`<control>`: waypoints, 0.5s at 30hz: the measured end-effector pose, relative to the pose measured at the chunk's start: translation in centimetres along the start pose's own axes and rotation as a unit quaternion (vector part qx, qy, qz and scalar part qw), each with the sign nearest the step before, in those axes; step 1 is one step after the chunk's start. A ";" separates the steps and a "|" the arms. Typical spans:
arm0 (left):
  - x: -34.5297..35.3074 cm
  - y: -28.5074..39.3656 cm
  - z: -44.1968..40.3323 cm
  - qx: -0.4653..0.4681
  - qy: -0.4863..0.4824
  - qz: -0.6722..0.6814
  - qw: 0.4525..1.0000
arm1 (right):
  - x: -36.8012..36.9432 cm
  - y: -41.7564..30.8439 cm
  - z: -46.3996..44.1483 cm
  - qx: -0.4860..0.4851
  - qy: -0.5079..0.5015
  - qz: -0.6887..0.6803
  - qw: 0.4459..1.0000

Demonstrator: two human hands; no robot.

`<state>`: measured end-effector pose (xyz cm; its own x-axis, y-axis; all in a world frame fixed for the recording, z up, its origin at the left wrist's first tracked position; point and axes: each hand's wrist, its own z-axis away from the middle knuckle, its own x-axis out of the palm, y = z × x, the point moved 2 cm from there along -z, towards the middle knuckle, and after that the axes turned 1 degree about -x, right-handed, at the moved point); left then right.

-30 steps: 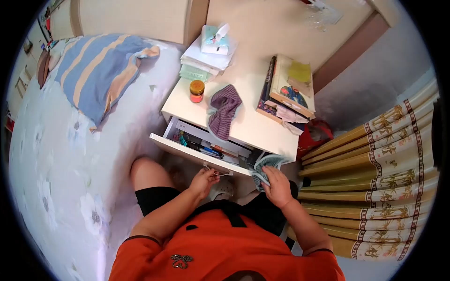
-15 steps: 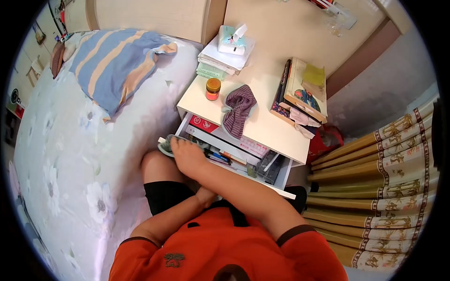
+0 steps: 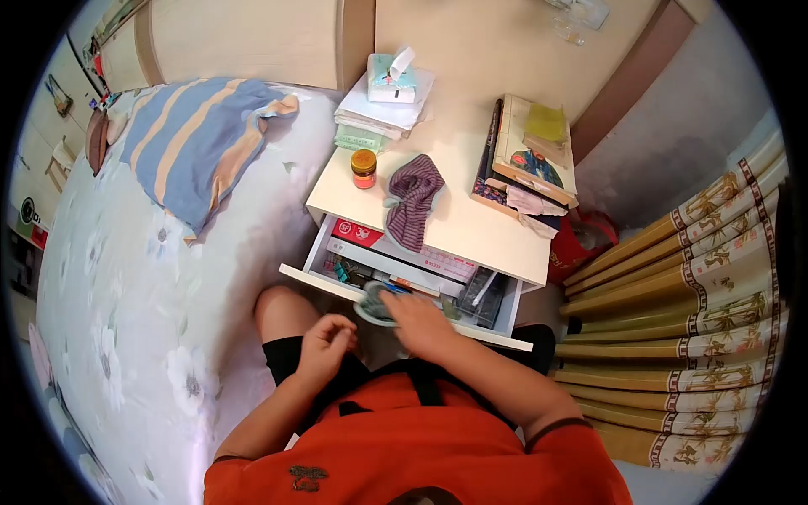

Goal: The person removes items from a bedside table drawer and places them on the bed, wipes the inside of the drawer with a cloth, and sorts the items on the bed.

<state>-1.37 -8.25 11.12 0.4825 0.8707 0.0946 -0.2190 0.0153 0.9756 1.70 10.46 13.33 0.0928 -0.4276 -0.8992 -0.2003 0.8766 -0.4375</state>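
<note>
Left grip (image 3: 326,347): fingers curled in, nothing visible in it, apart from the drawer (image 3: 497,336). Jar (image 3: 364,170) upright on the surface (image 3: 505,240). Grey cloth (image 3: 374,303) bunched at the open drawer's front edge, right grip (image 3: 423,323) clamped on it; fingertips blurred. Purple cloth (image 3: 412,202) lies behind, on the surface. Risks, as judged: grey cloth, dipping inside, could snag small items (image 3: 341,271); hard pressing, with no left grip steadying, could push the drawer inward or strain its runners.
</note>
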 end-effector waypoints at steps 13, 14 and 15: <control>6.3 1.2 -13.5 -0.244 0.026 0.160 0.956 | -3.1 5.0 10.2 0.112 0.149 -0.040 0.982; 6.1 1.3 -13.7 -0.226 0.028 0.084 0.970 | -2.9 5.1 10.2 0.118 0.148 -0.033 0.981; 5.9 1.5 -13.7 -0.207 0.030 0.007 0.978 | -2.8 5.1 10.4 0.124 0.147 -0.026 0.981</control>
<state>-10.51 3.63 10.43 0.4284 0.8997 0.0833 -0.5565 0.1901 0.8088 10.54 18.39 13.60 -0.1949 -0.4872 -0.8513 0.0434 0.8628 -0.5037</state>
